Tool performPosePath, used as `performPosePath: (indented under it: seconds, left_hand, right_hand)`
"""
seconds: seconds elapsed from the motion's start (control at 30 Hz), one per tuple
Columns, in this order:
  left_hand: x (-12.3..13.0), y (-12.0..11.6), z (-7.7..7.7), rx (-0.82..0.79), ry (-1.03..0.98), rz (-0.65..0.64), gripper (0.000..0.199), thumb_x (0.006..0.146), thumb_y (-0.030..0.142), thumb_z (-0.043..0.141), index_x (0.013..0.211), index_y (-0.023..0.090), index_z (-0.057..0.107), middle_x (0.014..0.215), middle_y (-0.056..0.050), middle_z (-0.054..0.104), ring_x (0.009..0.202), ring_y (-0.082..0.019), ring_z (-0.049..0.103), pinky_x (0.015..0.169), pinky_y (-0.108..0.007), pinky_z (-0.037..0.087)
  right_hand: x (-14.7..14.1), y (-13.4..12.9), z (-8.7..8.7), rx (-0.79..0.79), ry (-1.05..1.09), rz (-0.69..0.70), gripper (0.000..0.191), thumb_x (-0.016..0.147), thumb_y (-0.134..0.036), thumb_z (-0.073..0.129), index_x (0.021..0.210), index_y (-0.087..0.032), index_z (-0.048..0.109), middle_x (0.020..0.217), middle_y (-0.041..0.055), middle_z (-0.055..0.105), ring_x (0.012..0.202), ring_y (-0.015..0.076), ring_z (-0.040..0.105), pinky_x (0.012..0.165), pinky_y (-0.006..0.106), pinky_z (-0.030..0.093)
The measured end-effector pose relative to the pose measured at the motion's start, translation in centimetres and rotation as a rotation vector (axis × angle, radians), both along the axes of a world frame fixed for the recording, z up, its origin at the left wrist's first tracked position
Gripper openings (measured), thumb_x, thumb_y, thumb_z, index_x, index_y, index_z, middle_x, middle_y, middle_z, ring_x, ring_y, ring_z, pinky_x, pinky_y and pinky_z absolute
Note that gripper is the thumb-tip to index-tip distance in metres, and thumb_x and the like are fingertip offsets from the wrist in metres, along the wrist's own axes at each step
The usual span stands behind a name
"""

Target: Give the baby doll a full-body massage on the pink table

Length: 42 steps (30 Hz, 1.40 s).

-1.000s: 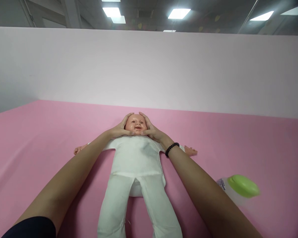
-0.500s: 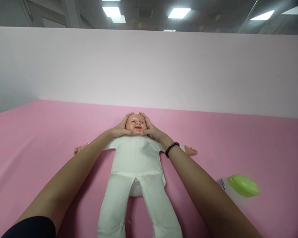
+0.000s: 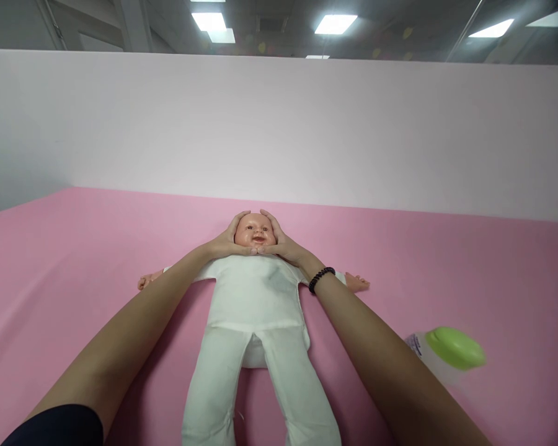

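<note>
A baby doll [image 3: 255,291] with a white cloth body lies on its back, its arms spread out sideways and its legs toward me. My left hand [image 3: 230,240] cups the left side of the doll's head [image 3: 255,228], fingers curved up round it and thumb along the chin. On the opposite side my right hand [image 3: 281,240], with a black beaded bracelet [image 3: 320,279] at the wrist, holds the head the same way. Both thumb tips meet just under the doll's mouth. My forearms pass over the doll's arms and partly hide them.
The doll rests on a pink padded surface [image 3: 446,266]. A clear bottle with a green cap [image 3: 456,348] lies at the right, partly behind my right forearm. A white wall panel [image 3: 279,130] rises along the back, with dark glass above it reflecting ceiling lights.
My two thumbs have slid inward along the chin, so their tips now meet where a small gap was. The doll and the bottle have stayed in place.
</note>
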<state>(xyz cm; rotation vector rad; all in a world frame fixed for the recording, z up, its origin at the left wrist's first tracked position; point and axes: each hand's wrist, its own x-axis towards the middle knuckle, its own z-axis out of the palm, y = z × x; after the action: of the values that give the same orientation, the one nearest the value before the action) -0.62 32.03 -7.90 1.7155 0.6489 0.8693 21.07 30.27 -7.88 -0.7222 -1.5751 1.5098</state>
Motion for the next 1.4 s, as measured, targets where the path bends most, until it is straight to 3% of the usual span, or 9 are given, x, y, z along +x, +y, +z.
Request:
performPosePath:
  seconds: [0.43, 0.73, 0.87, 0.97, 1.07, 1.13, 1.23, 1.3, 1.4]
  left_hand:
    - [-0.6, 1.2, -0.8, 0.071, -0.037, -0.069, 0.104, 0.073, 0.034, 0.083, 0.155, 0.028, 0.018, 0.158, -0.016, 0.029, 0.142, -0.038, 0.039, 0.116, -0.054, 0.036]
    - [-0.2, 0.9, -1.7, 0.154, -0.011, 0.081, 0.113, 0.077, 0.049, 0.079, 0.16, 0.023, 0.006, 0.162, -0.019, 0.021, 0.147, -0.036, 0.031, 0.12, -0.054, 0.028]
    - [-0.7, -0.3, -1.2, 0.209, 0.205, 0.165, 0.115, 0.083, 0.06, 0.068, 0.161, 0.02, -0.007, 0.163, -0.019, 0.023, 0.15, -0.034, 0.027, 0.121, -0.05, 0.024]
    - [-1.4, -2.2, -0.5, 0.329, 0.527, 0.284, 0.105, 0.088, 0.069, 0.054, 0.162, 0.02, -0.003, 0.156, -0.02, 0.039, 0.143, -0.037, 0.039, 0.113, -0.05, 0.033]
    - [-2.4, -4.5, 0.2, 0.503, 0.949, 0.44, 0.074, 0.097, 0.063, 0.033, 0.157, 0.019, 0.03, 0.134, -0.019, 0.06, 0.124, -0.039, 0.056, 0.101, -0.052, 0.04]
    - [-3.1, -6.0, 0.4, 0.61, 1.149, 0.426, 0.058, 0.101, 0.052, 0.024, 0.135, 0.017, 0.056, 0.115, -0.017, 0.068, 0.108, -0.036, 0.064, 0.093, -0.049, 0.044]
    - [-4.3, -7.9, 0.4, 0.734, 1.263, 0.367, 0.054, 0.102, 0.041, 0.018, 0.107, 0.016, 0.066, 0.093, -0.014, 0.069, 0.084, -0.031, 0.066, 0.081, -0.044, 0.046]
    - [-5.4, -9.0, 0.2, 0.806, 1.278, 0.374, 0.053, 0.102, 0.04, 0.018, 0.114, 0.014, 0.064, 0.091, -0.014, 0.068, 0.08, -0.03, 0.065, 0.079, -0.044, 0.046]
    - [-7.8, -10.0, -0.1, 0.864, 1.27, 0.364, 0.055, 0.1, 0.049, 0.029, 0.136, 0.014, 0.053, 0.104, -0.015, 0.069, 0.089, -0.032, 0.065, 0.082, -0.045, 0.045]
  right_hand:
    - [0.1, 0.5, -0.6, -0.029, 0.1, -0.015, 0.109, 0.061, -0.023, 0.086, 0.152, -0.038, 0.027, 0.16, 0.0046, 0.03, 0.139, 0.0292, 0.045, 0.115, 0.049, 0.043]
    - [-0.9, -0.5, -1.2, 0.053, -0.153, -0.297, 0.125, 0.069, -0.053, 0.085, 0.159, -0.032, 0.001, 0.163, 0.0125, 0.021, 0.144, 0.0258, 0.038, 0.119, 0.045, 0.036]
    - [-1.0, -1.7, -1.1, 0.207, -0.302, -0.403, 0.114, 0.078, -0.065, 0.072, 0.16, -0.025, 0.003, 0.165, 0.0131, 0.017, 0.149, 0.0248, 0.03, 0.122, 0.041, 0.03]
    - [0.1, -3.8, -0.8, 0.367, -0.508, -0.434, 0.092, 0.09, -0.069, 0.055, 0.16, -0.027, 0.012, 0.164, 0.0089, 0.025, 0.148, 0.0254, 0.032, 0.121, 0.042, 0.031]
    - [2.0, -6.6, -0.7, 0.46, -0.859, -0.429, 0.066, 0.099, -0.066, 0.034, 0.151, -0.025, 0.038, 0.144, 0.0126, 0.054, 0.131, 0.032, 0.053, 0.11, 0.05, 0.039]
    - [3.4, -8.4, -1.1, 0.54, -1.087, -0.421, 0.06, 0.104, -0.059, 0.023, 0.139, -0.02, 0.053, 0.125, 0.0144, 0.066, 0.116, 0.0337, 0.061, 0.104, 0.054, 0.04]
    - [5.5, -10.5, -2.1, 0.685, -1.279, -0.464, 0.055, 0.106, -0.049, 0.021, 0.137, -0.017, 0.053, 0.125, 0.0151, 0.066, 0.118, 0.0328, 0.06, 0.109, 0.056, 0.033]
    - [6.9, -11.5, -2.5, 0.74, -1.338, -0.519, 0.052, 0.105, -0.048, 0.028, 0.139, -0.017, 0.051, 0.131, 0.0151, 0.063, 0.122, 0.0331, 0.057, 0.111, 0.058, 0.03]
    - [8.9, -12.8, -2.6, 0.752, -1.367, -0.582, 0.049, 0.101, -0.051, 0.041, 0.137, -0.02, 0.054, 0.13, 0.0137, 0.063, 0.115, 0.0334, 0.059, 0.101, 0.053, 0.04]
